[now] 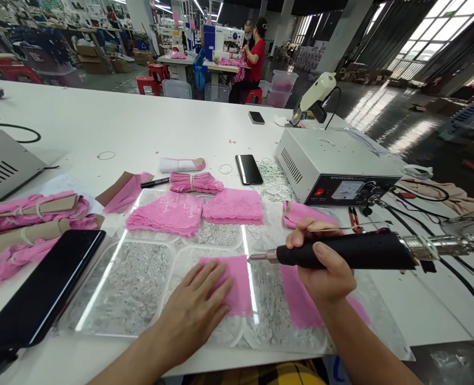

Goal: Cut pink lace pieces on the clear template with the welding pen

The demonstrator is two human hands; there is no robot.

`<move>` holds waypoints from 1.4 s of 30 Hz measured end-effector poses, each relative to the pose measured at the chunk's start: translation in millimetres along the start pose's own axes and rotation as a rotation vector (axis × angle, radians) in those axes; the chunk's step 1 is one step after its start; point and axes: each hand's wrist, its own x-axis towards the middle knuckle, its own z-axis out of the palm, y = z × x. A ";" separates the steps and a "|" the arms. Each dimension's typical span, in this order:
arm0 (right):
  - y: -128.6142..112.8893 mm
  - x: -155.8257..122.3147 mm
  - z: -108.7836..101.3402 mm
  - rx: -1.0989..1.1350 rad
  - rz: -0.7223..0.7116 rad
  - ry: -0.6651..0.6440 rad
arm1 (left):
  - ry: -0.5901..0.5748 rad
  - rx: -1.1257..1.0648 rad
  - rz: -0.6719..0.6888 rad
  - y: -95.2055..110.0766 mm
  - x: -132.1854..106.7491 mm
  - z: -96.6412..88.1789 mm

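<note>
My right hand (320,262) is closed around the black handle of a cutting tool (365,250) held level, its metal tip pointing left over the glass plate (140,278). My left hand (196,307) lies flat with fingers spread on a pink lace piece (237,283) on that plate. Another pink lace strip (296,299) lies under my right wrist. Two stacks of pink lace pieces (168,214) (233,206) rest at the plate's far edge.
A grey control box (333,166) with a dial stands at the right, cables trailing from it. A large black phone (44,286) lies at the left, a smaller one (248,169) behind the stacks. Bundled pink lace (28,214) sits far left. Two people work at a distant sewing table.
</note>
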 end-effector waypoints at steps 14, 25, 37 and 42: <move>3.1 -1.7 0.9 0.027 -0.017 -0.047 | 0.021 0.010 -0.010 -0.7 -4.4 6.6; 7.1 -3.6 4.7 -0.004 -0.038 -0.083 | 0.052 -0.035 -0.045 -0.9 -3.5 6.1; 5.8 -7.2 3.0 -0.093 -0.007 -0.111 | 0.010 -0.036 -0.039 0.3 -3.4 5.3; 2.5 -4.2 7.5 -0.068 -0.018 -0.082 | 0.034 -0.005 -0.037 0.7 -11.2 -6.4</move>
